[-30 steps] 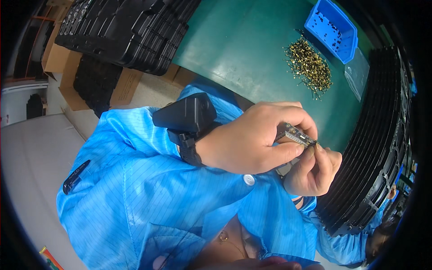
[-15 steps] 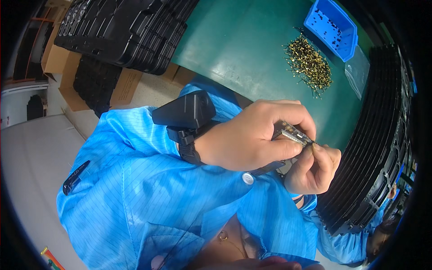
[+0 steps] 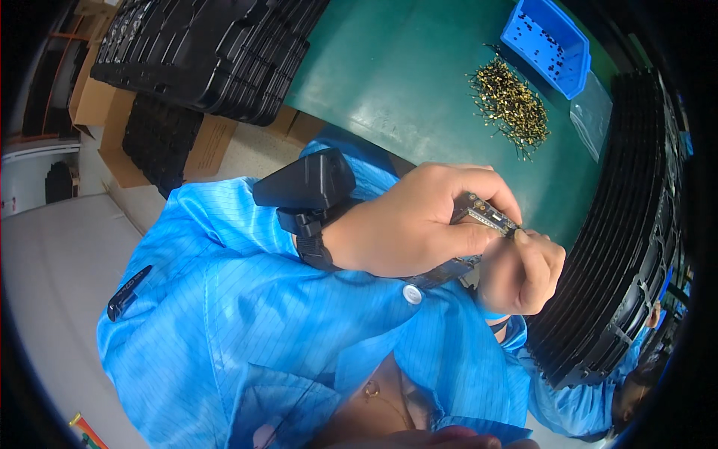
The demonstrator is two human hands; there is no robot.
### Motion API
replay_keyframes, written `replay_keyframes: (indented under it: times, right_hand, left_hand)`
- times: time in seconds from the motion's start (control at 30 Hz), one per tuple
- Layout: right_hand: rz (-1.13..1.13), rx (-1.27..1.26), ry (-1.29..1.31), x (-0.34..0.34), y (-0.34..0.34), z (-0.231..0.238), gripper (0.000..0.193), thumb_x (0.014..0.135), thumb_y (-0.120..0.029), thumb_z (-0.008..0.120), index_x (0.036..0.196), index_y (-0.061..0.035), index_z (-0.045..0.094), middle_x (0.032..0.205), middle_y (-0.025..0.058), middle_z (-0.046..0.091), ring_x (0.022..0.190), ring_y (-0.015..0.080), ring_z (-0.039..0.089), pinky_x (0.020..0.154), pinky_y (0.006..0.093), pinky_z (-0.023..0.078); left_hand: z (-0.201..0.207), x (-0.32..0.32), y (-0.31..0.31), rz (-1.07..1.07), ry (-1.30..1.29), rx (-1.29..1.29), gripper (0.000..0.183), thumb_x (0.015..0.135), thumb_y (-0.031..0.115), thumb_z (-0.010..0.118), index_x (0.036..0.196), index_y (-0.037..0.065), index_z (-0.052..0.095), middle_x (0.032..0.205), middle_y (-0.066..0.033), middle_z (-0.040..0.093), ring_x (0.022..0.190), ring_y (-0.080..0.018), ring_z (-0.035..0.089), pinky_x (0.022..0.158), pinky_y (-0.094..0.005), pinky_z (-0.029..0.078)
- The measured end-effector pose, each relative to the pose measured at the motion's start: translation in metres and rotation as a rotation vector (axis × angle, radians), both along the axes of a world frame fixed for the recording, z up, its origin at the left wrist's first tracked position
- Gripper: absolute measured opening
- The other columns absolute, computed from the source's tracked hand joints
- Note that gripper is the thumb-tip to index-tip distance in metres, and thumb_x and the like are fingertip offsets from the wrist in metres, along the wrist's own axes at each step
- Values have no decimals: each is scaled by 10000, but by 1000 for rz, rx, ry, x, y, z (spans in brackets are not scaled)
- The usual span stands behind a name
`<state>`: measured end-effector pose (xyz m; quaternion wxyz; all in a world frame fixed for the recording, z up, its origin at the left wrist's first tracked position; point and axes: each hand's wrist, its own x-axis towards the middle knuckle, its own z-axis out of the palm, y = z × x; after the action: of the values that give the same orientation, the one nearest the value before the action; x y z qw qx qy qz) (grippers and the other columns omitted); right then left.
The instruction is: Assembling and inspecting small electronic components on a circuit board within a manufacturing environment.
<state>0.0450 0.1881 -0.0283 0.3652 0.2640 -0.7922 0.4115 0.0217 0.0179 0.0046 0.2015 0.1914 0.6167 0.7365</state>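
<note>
My left hand [image 3: 411,221] is closed round a narrow dark circuit board [image 3: 486,214], thumb on the near side and fingers on the far side. Round gold spots and a pale strip show on the board. Against the board's right end, my right hand [image 3: 523,273] has its thumb and forefinger pinched together. Whatever lies between those fingertips is too small and hidden to make out. Both hands are close to my chest, beside the table's near edge. A black device [image 3: 307,179] is strapped on my left wrist.
On the green table [image 3: 389,82] lies a heap of small gold-and-black parts [image 3: 512,105]. Behind it stands a blue bin [image 3: 574,63] with small black pieces, beside a clear plastic bag [image 3: 591,116]. Black trays are stacked left [image 3: 202,52] and right [image 3: 606,247]. A co-worker's blue sleeve [image 3: 572,404] shows lower right.
My hands and the board have shifted very slightly up and left. The right fingers have moved a little at the board's end, and that hand is blurred. Both grips stay closed.
</note>
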Motion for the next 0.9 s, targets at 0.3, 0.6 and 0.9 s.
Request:
replay_keyframes:
  times: [0.3, 0.6, 0.9]
  right_hand:
    - [96, -487, -401, 0, -2, 5, 184, 801, -102, 542, 937, 22, 531, 845, 114, 507, 688, 133, 481, 618, 242, 399]
    - [530, -708, -952, -14, 12, 19, 131, 826, -87, 529, 837, 37, 571, 751, 48, 502, 675, 94, 444, 621, 212, 339]
    - [483, -499, -898, -25, 19, 44, 123, 785, -16, 570, 880, 48, 615, 749, 79, 572, 627, 104, 520, 556, 193, 390]
  left_hand:
    - [4, -2, -2, 15, -30, -77, 242, 768, 148, 589, 963, 3, 583, 827, -58, 540, 784, -135, 512, 702, -245, 392]
    - [4, -10, -5, 72, 215, -122, 231, 761, 151, 598, 931, -2, 571, 841, -74, 539, 786, -156, 526, 676, -256, 400]
    - [8, -37, -10, 162, 922, -181, 128, 691, 54, 638, 814, 39, 608, 710, -72, 557, 636, -223, 535, 568, -306, 407]
